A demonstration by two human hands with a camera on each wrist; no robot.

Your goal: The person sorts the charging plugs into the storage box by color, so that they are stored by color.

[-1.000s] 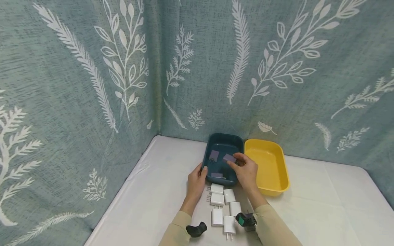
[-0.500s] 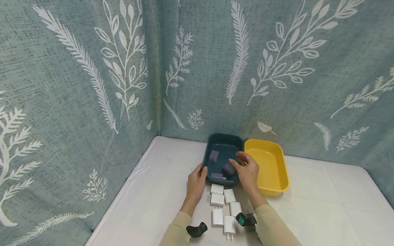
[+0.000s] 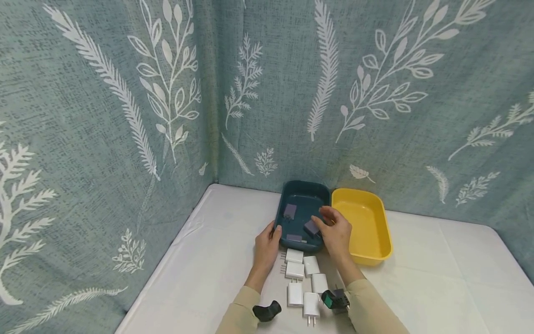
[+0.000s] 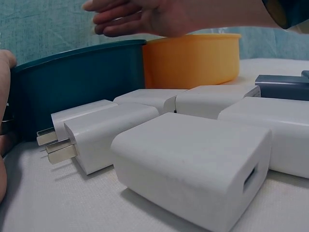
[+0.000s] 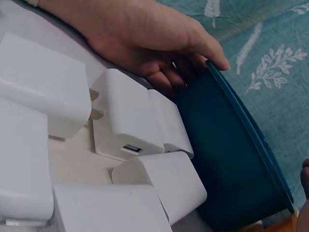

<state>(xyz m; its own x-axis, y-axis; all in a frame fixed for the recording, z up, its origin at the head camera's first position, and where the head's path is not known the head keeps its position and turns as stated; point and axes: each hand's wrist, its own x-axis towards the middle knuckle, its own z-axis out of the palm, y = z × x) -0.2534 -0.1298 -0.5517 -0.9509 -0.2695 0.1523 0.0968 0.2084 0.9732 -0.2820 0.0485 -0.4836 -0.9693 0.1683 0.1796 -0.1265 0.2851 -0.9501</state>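
My left hand (image 3: pixel 266 248) grips the near left side of the dark teal bin (image 3: pixel 305 186), thumb on the rim and fingers against the outer wall, as the right wrist view shows. Inside that bin lie three dark purple plug chargers: one at the left (image 3: pixel 290 211), one at the near wall (image 3: pixel 294 238) and one at the right (image 3: pixel 311 228). My right hand (image 3: pixel 337 230) hovers over the bin's right rim, fingers loosely bent with nothing between them. Several white plug chargers (image 3: pixel 295 294) lie on the table just in front of the bin, between my forearms.
A yellow bin (image 3: pixel 362 222) stands against the teal bin's right side. Another dark charger (image 3: pixel 340 306) lies by the right sleeve, partly behind the black wrist camera (image 3: pixel 331 299). White cloth covers the table (image 3: pixel 442 269); a patterned curtain (image 3: pixel 267 93) hangs behind.
My right hand has let go of a dark purple charger, which dropped into the teal bin and tipped over to rest near its right wall. The left hand has stayed on the bin.
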